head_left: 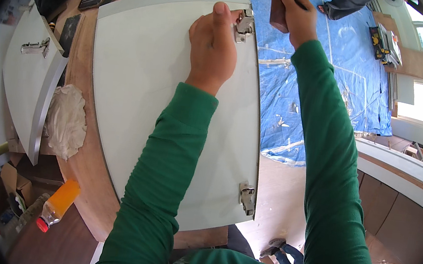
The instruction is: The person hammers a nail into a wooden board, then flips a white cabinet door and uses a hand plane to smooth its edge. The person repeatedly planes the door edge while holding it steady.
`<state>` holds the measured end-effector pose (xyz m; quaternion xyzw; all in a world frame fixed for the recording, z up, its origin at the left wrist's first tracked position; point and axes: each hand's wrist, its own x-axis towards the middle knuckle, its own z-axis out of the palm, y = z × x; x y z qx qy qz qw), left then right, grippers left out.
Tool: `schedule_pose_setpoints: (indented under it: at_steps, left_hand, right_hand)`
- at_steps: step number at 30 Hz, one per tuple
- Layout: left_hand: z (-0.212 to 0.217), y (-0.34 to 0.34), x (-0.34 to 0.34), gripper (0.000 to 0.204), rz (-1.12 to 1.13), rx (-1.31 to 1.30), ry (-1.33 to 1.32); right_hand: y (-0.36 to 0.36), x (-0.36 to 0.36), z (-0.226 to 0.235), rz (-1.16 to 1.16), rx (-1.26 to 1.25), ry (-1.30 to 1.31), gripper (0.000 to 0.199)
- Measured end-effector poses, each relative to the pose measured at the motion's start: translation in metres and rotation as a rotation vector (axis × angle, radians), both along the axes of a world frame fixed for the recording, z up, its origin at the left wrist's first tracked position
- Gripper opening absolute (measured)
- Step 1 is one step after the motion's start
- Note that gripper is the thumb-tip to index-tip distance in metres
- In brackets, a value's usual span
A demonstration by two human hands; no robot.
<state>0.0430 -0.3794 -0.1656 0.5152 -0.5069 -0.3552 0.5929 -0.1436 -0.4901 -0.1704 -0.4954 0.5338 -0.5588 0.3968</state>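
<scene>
A white cabinet door panel (145,72) lies flat on the wooden workbench, with a metal cabinet hinge (244,25) at its far right edge. Beside that hinge is my left hand (213,51), its fingers curled and a fingertip against or very close to the metal. Whatever the fingers may pinch is hidden. Past the panel's right edge, my right hand (298,17) grips a dark brown block-like tool (278,13) with a black part; its exact kind is unclear. A second cabinet hinge (247,198) sits near the panel's close right corner.
Another white door panel (31,69) with a hinge leans at left, next to a crumpled whitish wrap (66,121). An orange drink bottle (60,203) lies at lower left. A blue tarp (325,93) covers the floor to the right; another person's foot (335,10) is at its far end.
</scene>
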Motion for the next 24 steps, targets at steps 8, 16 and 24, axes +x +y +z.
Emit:
schedule_pose_setpoints:
  at_steps: [8,16,24]
  left_hand:
    - [0.002,-0.013,0.003,0.050,0.012,0.118,-0.052]
    - [-0.029,-0.151,0.041,0.031,-0.440,0.151,-0.263]
    - [-0.043,-0.148,0.030,0.031,-0.473,-0.028,-0.408]
  right_hand:
    - [0.194,-0.097,-0.025,-0.184,0.459,-0.014,0.046]
    - [0.467,-0.174,-0.082,-0.240,0.970,-0.123,0.063]
    - [0.551,-0.155,-0.081,-0.336,1.036,-0.178,0.069]
